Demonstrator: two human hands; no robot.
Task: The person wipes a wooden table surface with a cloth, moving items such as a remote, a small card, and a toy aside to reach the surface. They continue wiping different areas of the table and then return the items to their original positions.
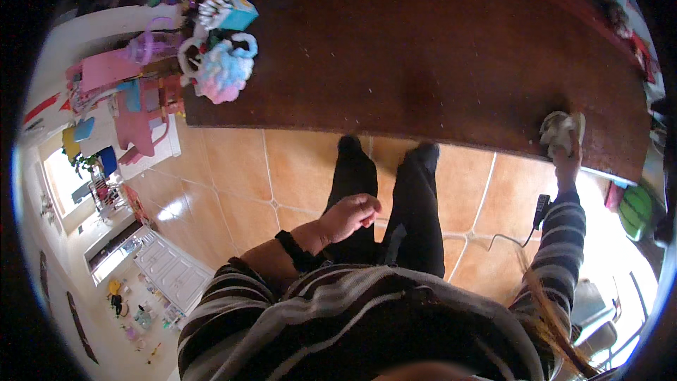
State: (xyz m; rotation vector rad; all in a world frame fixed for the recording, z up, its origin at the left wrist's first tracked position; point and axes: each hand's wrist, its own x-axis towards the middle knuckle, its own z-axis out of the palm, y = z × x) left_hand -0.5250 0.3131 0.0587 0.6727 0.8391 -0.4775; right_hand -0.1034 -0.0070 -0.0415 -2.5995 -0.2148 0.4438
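A pale, crumpled cloth (556,129) lies against the dark wooden tabletop (402,63) near its right end. My right hand (569,163) grips it and presses it onto the surface, close to the front edge. In front of my body hangs my left hand (351,216), above my legs and away from the table. Its fingers are curled in, and nothing shows between them. Small pale specks and marks dot the middle of the wood.
A fluffy pastel bag (225,71) and a blue box (240,13) of white sticks sit at the tabletop's left end. Beyond them is a pink chair (137,121). A power strip (541,206) with a cord is by my right forearm, and a watermelon-patterned object (636,211) is farther right.
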